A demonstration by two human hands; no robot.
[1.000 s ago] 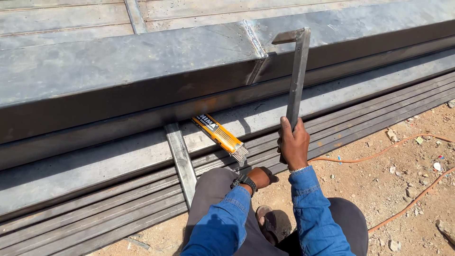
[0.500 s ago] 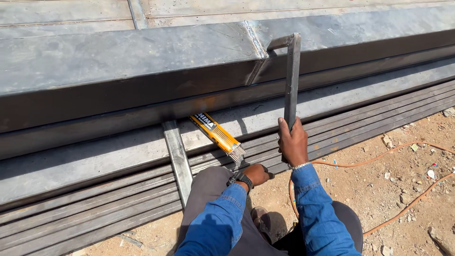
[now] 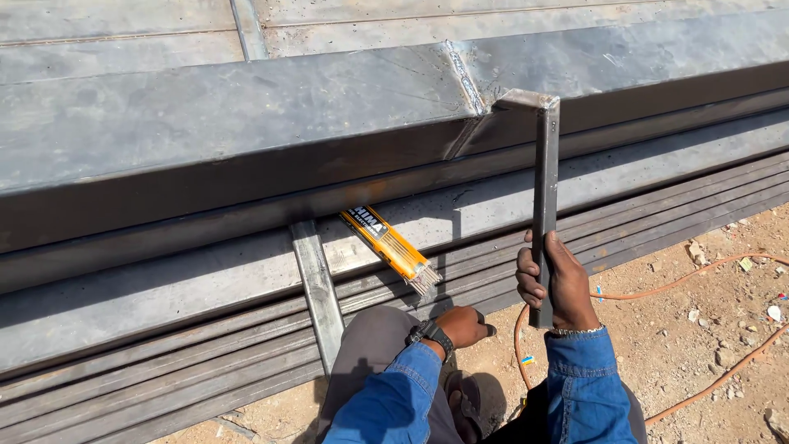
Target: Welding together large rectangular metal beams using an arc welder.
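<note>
My right hand (image 3: 557,284) grips the lower end of a steel hammer-like bar (image 3: 544,197) made of flat stock. The bar's bent head (image 3: 526,99) rests on the edge of a long grey steel beam (image 3: 246,123), right beside a weld seam (image 3: 468,82). My left hand (image 3: 462,325), with a dark wristwatch, rests on my knee, its fingers curled and holding nothing. Just above it lies an orange packet of welding rods (image 3: 386,242) on the stacked steel, with rod ends poking out of its open end.
Long steel sections (image 3: 164,304) lie stacked below the beam, with a short flat crosspiece (image 3: 316,292) across them. An orange cable (image 3: 707,329) loops over sandy, stony ground at the right. My legs in grey trousers (image 3: 370,362) are folded close to the stack.
The bar has shifted a little left along the beam and its head now sits at the weld seam. My left hand stays on the knee.
</note>
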